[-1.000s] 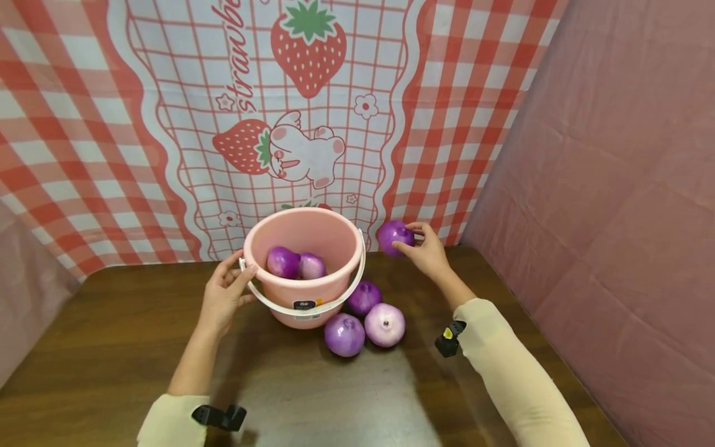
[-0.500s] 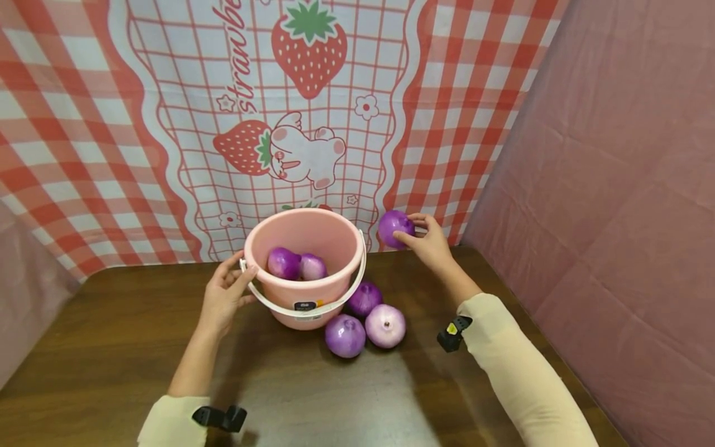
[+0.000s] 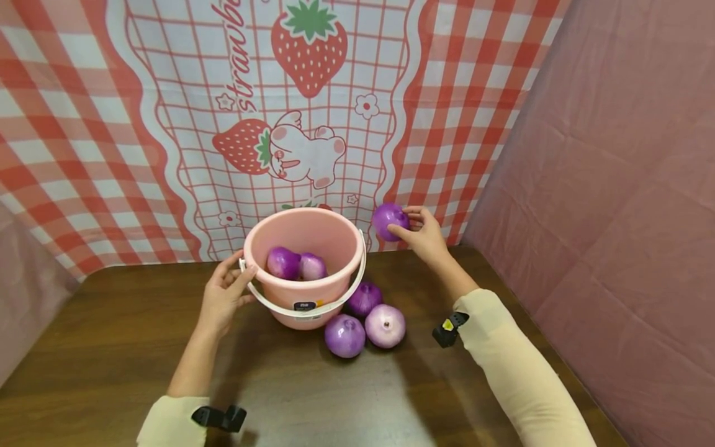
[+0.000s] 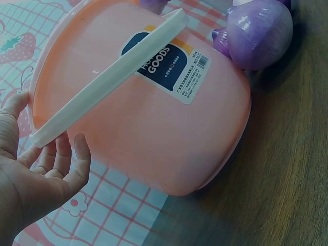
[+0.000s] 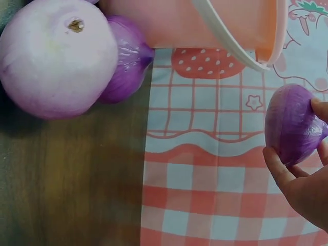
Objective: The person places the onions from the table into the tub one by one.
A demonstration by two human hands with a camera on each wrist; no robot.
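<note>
Status as I'm seeing it: work is looking partway along. Two onions are showing inside the bucket (image 3: 287, 292): a purple onion (image 3: 283, 262) and a lilac onion (image 3: 313, 267), sitting side by side, low down. The near wall is hiding part of the floor, so I'm not ruling out more underneath. One more, the held onion (image 3: 386, 222), is hanging in the air, off to the right of the rim and clear of the bench (image 3: 268, 385); I'm not counting it as in. Right hand (image 3: 427, 239) is pinching it between thumb and fingertips, opened only about as wide as the onion itself. Left hand (image 3: 220, 298) is gripping the bucket at the left side of the rim, by the handle (image 3: 307, 315) end, thumb to the near side, fingers part-curled round the outside; I'm reading that as steadying. Bucket is standing on the bench, mouth up, handle hanging down across the front. Three onions are lying outside, bunched at the right of the bucket: a dark onion (image 3: 365, 299) right next to the wall, a pale onion (image 3: 385, 326) and a violet onion (image 3: 344, 336) nearer the person. Neither hand is touching those. Running tally, then: two in, one in hand, three waiting outside. By my count four are remaining outside the bucket.
</note>
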